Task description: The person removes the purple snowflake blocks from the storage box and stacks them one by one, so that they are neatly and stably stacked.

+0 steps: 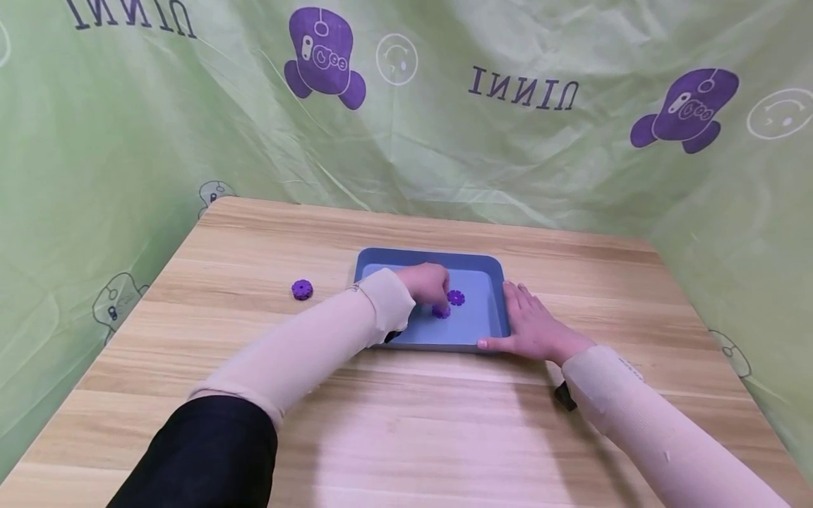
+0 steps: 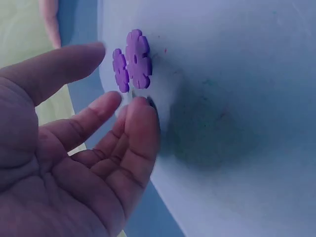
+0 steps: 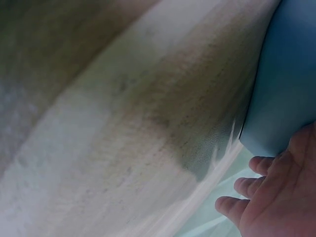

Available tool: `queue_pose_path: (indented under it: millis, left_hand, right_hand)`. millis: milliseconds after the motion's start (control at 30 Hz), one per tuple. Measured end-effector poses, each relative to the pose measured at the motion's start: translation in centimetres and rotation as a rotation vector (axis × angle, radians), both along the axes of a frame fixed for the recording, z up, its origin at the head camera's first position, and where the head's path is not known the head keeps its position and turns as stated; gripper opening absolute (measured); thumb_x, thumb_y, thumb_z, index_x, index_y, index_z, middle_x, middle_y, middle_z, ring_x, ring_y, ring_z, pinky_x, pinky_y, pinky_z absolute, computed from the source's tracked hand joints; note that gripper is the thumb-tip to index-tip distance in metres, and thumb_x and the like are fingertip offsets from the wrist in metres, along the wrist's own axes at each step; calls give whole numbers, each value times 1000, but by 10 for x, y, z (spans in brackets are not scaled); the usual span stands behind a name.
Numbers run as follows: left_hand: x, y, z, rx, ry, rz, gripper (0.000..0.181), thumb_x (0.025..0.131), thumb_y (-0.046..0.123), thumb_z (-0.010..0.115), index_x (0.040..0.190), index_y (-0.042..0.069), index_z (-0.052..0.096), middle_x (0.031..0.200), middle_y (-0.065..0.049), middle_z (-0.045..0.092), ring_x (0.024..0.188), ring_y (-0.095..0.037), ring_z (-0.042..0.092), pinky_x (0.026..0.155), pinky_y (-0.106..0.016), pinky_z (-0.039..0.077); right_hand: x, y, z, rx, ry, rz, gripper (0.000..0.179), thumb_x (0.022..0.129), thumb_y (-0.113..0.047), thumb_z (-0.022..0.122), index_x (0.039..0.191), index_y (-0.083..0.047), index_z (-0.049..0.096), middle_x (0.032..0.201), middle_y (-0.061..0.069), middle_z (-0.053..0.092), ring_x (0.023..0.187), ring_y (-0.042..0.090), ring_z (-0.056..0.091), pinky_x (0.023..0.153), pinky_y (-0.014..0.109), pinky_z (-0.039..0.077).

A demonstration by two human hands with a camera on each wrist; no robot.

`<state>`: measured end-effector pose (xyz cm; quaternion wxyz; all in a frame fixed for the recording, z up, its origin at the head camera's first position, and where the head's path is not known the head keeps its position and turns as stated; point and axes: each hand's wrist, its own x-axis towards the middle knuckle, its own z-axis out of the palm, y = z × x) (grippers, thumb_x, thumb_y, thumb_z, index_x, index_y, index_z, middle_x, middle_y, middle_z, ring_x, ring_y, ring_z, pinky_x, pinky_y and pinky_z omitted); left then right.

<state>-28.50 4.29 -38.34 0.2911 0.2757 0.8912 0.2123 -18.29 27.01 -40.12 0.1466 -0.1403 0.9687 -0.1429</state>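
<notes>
A shallow blue tray [image 1: 473, 326] lies on the table. Inside it are two purple flower-shaped plastic pieces, the farther one [image 1: 456, 298] lying flat and the nearer one [image 1: 441, 312] partly under my left hand [image 1: 427, 282]. In the left wrist view, the fingers of that hand are loosely bent, thumb apart from them, and the larger-looking purple piece [image 2: 138, 59] is just beyond the fingertips; nothing is between them. My right hand [image 1: 536, 328] rests against the tray's right side, fingers straight along the wall and thumb at the front rim.
Left of the tray, more purple flower-shaped pieces [image 1: 302, 289] sit together in a small pile on the wooden table [image 1: 406, 430]. A green printed cloth [image 1: 444, 155] hangs behind the table and along its sides.
</notes>
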Motion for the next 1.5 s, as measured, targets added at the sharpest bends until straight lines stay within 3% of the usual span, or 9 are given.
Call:
queue_pose_path:
  millis: [133, 300, 433, 567, 700, 933, 1033, 1233, 1500]
  left_hand:
    - [6, 4, 3, -100, 114, -84, 25, 88, 13, 79, 75, 10, 59, 70, -2, 55, 62, -15, 50, 54, -26, 42]
    - [14, 7, 6, -158, 237, -181, 14, 89, 8, 75, 85, 8, 61, 81, -5, 60, 70, -18, 53, 61, -27, 47]
    - [17, 7, 9, -147, 241, -199, 14, 89, 5, 74, 90, 6, 61, 83, -6, 59, 73, -19, 53, 64, -28, 48]
    - [13, 1, 8, -88, 239, -197, 18, 94, 2, 65, 81, 10, 55, 75, -2, 53, 68, -16, 49, 60, -26, 42]
    - [5, -14, 13, 4, 216, -136, 25, 93, -7, 53, 76, 11, 57, 72, 0, 53, 68, -15, 49, 59, -25, 40]
    - [-11, -56, 31, 186, 78, 48, 14, 91, -7, 56, 91, 5, 63, 88, -6, 66, 74, -16, 55, 64, -26, 48]
    - [-16, -76, 30, 246, 80, 107, 13, 90, -7, 56, 91, 4, 63, 89, -8, 67, 73, -17, 56, 64, -27, 49]
    - [-13, -117, 22, 230, 160, 120, 13, 89, -6, 56, 92, 3, 64, 90, -9, 67, 76, -18, 58, 66, -29, 51]
    - [-6, -162, 22, 329, 95, 244, 11, 94, -6, 54, 98, -3, 64, 91, -13, 69, 82, -29, 65, 72, -34, 57]
  right_hand:
    - [-1, 0, 0, -5, 3, -1, 129, 86, -67, 70, 155, 19, 4, 163, 39, 5, 149, 58, 6, 121, 64, 7]
    - [-1, 0, 1, -15, 4, 0, 128, 86, -67, 71, 155, 18, 4, 163, 39, 6, 149, 58, 6, 121, 65, 7]
    - [0, 0, 2, -16, 10, 0, 128, 87, -65, 72, 155, 19, 4, 163, 39, 6, 149, 58, 6, 121, 65, 8]
    - [0, -1, 1, -17, 11, 0, 129, 86, -66, 72, 155, 19, 4, 162, 39, 6, 149, 58, 7, 121, 64, 8]
    - [0, -2, -1, -17, 3, -5, 130, 85, -69, 71, 155, 18, 4, 163, 39, 7, 149, 57, 7, 122, 64, 8]
    - [2, -2, 0, -23, 15, -2, 130, 85, -68, 71, 155, 18, 5, 163, 39, 6, 149, 57, 6, 122, 63, 8]
    - [3, -2, 0, -12, 38, 0, 128, 86, -67, 72, 155, 19, 6, 163, 39, 6, 149, 58, 6, 121, 65, 9]
    - [4, -4, 1, 39, 58, -4, 128, 86, -70, 68, 156, 16, 5, 164, 37, 1, 150, 57, 2, 119, 70, 7]
    - [5, -6, 4, 43, 40, -13, 127, 87, -70, 68, 156, 16, 6, 164, 37, 1, 150, 57, 1, 119, 69, 6]
